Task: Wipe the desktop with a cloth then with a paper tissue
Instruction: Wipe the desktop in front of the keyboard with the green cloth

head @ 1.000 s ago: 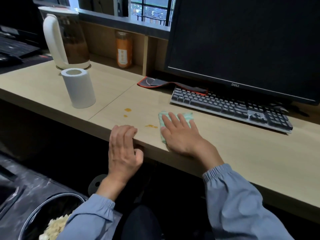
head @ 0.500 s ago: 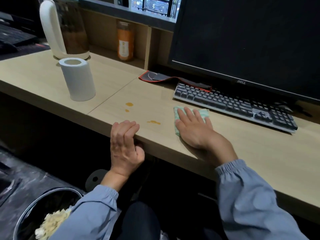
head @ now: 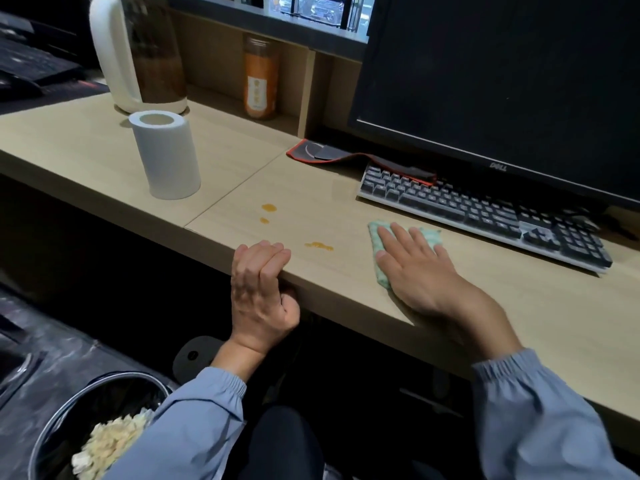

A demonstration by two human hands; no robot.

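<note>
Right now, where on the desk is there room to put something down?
Most bare room is on the desk left of the paper roll, and near the front edge right of the right hand, before the keyboard. A smaller patch lies between the roll and the red-edged mat. Crowded: orange spills between left hand and cloth.

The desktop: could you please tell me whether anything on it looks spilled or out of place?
Yes. Three orange drops lie on the desktop near its front edge, left of the cloth that the right hand presses flat, not yet wiped. The mouse pad lies rumpled, partly under the keyboard.
</note>
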